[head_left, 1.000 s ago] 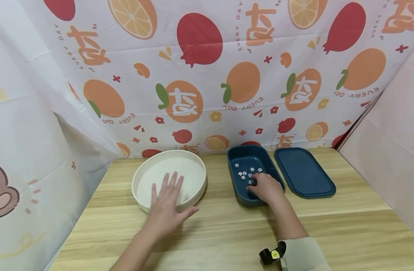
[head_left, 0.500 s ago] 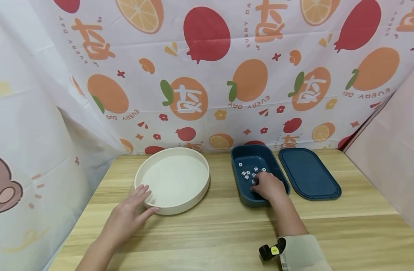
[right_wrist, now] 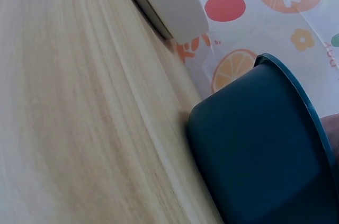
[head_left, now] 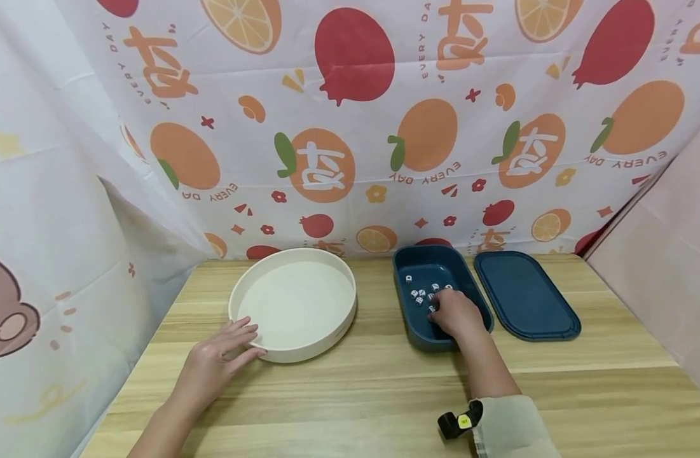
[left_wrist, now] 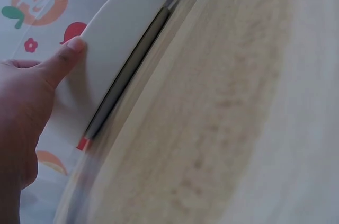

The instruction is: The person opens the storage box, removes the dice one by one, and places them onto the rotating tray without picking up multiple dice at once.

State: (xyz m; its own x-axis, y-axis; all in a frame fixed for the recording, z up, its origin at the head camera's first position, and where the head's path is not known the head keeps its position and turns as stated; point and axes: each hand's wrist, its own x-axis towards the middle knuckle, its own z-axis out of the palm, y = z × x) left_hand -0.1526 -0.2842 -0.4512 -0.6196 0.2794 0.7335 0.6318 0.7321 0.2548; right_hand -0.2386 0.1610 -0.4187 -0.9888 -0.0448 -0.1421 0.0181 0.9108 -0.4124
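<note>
My left hand (head_left: 212, 359) is at the near left edge of a round cream tray (head_left: 295, 299), pinching its rim. The thumb (left_wrist: 66, 57) lies on the outer wall and the fingers reach over the rim. My right hand (head_left: 455, 312) reaches down into a dark blue rectangular box (head_left: 421, 331), fingers bent and pointing at the floor of the box. Several small white dice (head_left: 419, 300) lie there, one of them right at the thumb and fingertips. I cannot tell whether that die is held. In the right wrist view the box wall (right_wrist: 259, 144) hides nearly all of the hand.
A dark blue lid (head_left: 527, 296) lies flat right of the box. All stand on a wooden table (head_left: 350, 394), with a fruit-print cloth (head_left: 361, 146) hanging close behind. A black strap-mounted device (head_left: 455, 425) sits at the right wrist.
My left hand has moved from over the tray back to its near left rim and taken hold there. The right hand stays in the box, its fingertips drawn slightly closer together.
</note>
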